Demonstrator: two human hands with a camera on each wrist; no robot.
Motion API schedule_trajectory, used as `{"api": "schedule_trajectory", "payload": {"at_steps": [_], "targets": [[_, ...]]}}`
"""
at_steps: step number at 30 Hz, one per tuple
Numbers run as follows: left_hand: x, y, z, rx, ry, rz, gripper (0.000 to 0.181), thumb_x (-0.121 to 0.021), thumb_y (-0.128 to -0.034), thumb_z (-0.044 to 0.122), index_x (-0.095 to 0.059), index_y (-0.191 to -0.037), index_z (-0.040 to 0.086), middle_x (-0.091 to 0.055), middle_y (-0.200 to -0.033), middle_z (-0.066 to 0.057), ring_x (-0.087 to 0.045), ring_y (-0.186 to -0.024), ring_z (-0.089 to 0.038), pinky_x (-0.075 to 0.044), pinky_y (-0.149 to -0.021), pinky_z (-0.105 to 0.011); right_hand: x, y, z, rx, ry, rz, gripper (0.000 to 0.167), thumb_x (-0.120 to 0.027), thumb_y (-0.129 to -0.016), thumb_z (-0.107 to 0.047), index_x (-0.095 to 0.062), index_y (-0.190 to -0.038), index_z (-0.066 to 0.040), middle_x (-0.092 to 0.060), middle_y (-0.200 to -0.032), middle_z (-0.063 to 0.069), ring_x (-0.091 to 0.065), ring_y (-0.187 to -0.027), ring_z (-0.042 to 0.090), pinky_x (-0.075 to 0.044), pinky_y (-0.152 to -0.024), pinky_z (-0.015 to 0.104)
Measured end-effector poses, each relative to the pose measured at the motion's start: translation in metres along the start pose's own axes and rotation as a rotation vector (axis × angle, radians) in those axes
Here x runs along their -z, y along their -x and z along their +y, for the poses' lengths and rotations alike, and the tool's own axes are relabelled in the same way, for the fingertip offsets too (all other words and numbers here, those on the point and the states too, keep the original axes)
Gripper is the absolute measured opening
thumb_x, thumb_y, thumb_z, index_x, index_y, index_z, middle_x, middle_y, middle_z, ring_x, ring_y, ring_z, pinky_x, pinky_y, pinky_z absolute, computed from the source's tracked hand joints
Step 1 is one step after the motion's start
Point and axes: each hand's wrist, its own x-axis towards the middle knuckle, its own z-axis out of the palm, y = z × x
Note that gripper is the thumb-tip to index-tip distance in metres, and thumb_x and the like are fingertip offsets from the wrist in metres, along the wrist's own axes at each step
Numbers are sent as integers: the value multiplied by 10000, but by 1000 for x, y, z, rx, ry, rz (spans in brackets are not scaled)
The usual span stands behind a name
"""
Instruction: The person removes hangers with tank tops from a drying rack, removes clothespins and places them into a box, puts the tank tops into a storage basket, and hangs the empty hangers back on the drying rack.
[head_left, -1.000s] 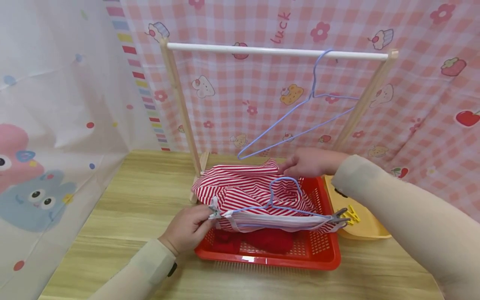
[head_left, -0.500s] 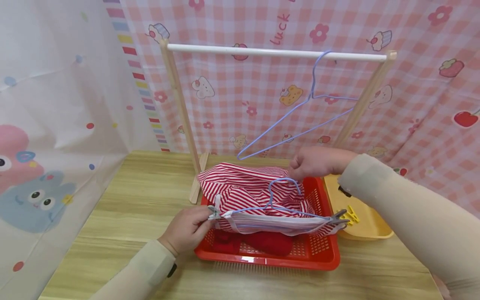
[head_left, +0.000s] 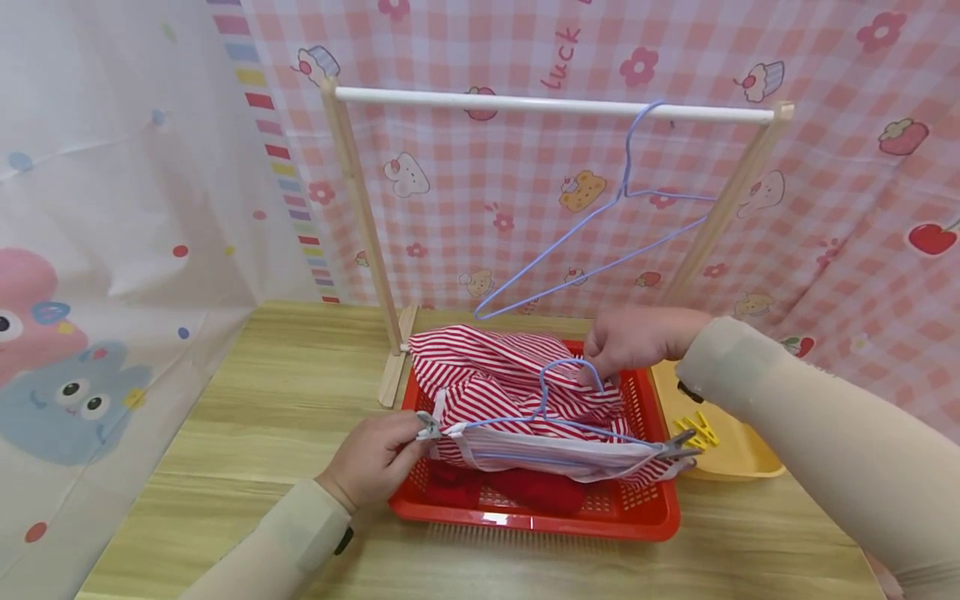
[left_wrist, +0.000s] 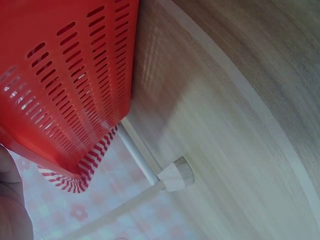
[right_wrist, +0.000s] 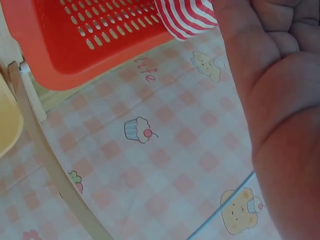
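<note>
In the middle of the head view, the striped cloth (head_left: 480, 375) lies bunched over the red basket (head_left: 540, 523), its white band against a blue hanger (head_left: 566, 362). The left hand (head_left: 375, 457) pinches the grey clip (head_left: 427, 427) at the hanger's left end. The right hand (head_left: 637, 340), fingers curled, is at the cloth behind the hook; I cannot tell whether it grips. Yellow pegs (head_left: 697, 430) lie at right.

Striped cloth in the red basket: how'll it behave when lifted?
Likely floppy: the striped cloth lies in loose folds across the red basket. Probably light, as the fabric looks thin. Its white band may hang straighter, with clips holding it to the lower blue hanger.
</note>
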Motion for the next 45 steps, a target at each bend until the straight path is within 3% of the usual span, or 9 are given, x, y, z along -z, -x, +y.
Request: {"api": "schedule_trajectory", "payload": {"at_steps": [7,16,18,21,24,28,33,39,45], "targets": [[2,0,2,36,12,-25,149,-670,-998,116,-668,-891,220,-635,-845,145,-537,-773,17,-531,-702,-228,-12,-8,1,-6,1,-48,332,-710,-952,-437,-718,-761,-166,-676,-715,-85,-587,-684,84,-483,-695,284],[2,1,1,34,7,-28,158,-670,-998,113,-655,-884,221,-622,-838,140,-525,-771,14,-517,-694,-221,-22,-20,2,-13,85,3,192,-657,-997,-365,-707,-911,-200,-639,-797,-73,-583,-760,102,-478,-767,334],[1,1,0,31,4,-29,156,-670,-998,114,-655,-887,223,-624,-843,140,-528,-774,15,-519,-695,-221,-22,-23,2,-31,112,39,181,-658,-1003,-362,-736,-1032,-201,-704,-913,-59,-647,-891,146,-500,-919,444],[1,1,-1,21,-2,-24,154,-675,-992,109,-657,-889,222,-625,-845,143,-532,-776,17,-522,-697,-221,-23,-27,3,-56,160,85,324,-657,-1006,-374,-723,-1278,-211,-754,-1210,23,-670,-1198,280,-371,-1113,667],[0,1,-2,5,-6,-16,159,-681,-983,95,-655,-884,218,-624,-838,140,-530,-773,16,-517,-690,-220,-24,-34,4,-74,198,104,495,-652,-1000,-391,-622,-1464,-220,-644,-1467,114,-536,-1423,401,-242,-1145,799],[-1,1,-3,-9,-6,-10,160,-677,-980,84,-661,-883,210,-631,-841,134,-539,-777,13,-526,-698,-227,-26,-45,7,-81,240,94,571,-620,-989,-414,-554,-1532,-252,-503,-1605,159,-440,-1492,462,-205,-1088,882],[-1,0,-2,-8,4,-7,158,-673,-982,76,-671,-888,203,-642,-853,128,-557,-789,8,-545,-720,-246,-27,-58,11,-10,291,45,561,-602,-978,-386,-574,-1519,-239,-526,-1591,143,-377,-1530,466,-260,-1132,819],[-1,0,-3,-13,24,0,165,-686,-972,68,-672,-879,203,-649,-835,129,-569,-776,17,-536,-698,-227,-27,-63,13,75,328,-25,570,-607,-978,-347,-585,-1493,-105,-490,-1558,300,-444,-1462,509,-384,-1185,630],[-1,0,-3,-10,21,-2,160,-686,-974,77,-672,-882,208,-648,-837,131,-571,-779,17,-537,-703,-225,-29,-67,16,77,370,-13,584,-591,-981,-370,-567,-1478,-64,-427,-1600,315,-514,-1418,483,-419,-1159,625]]}}
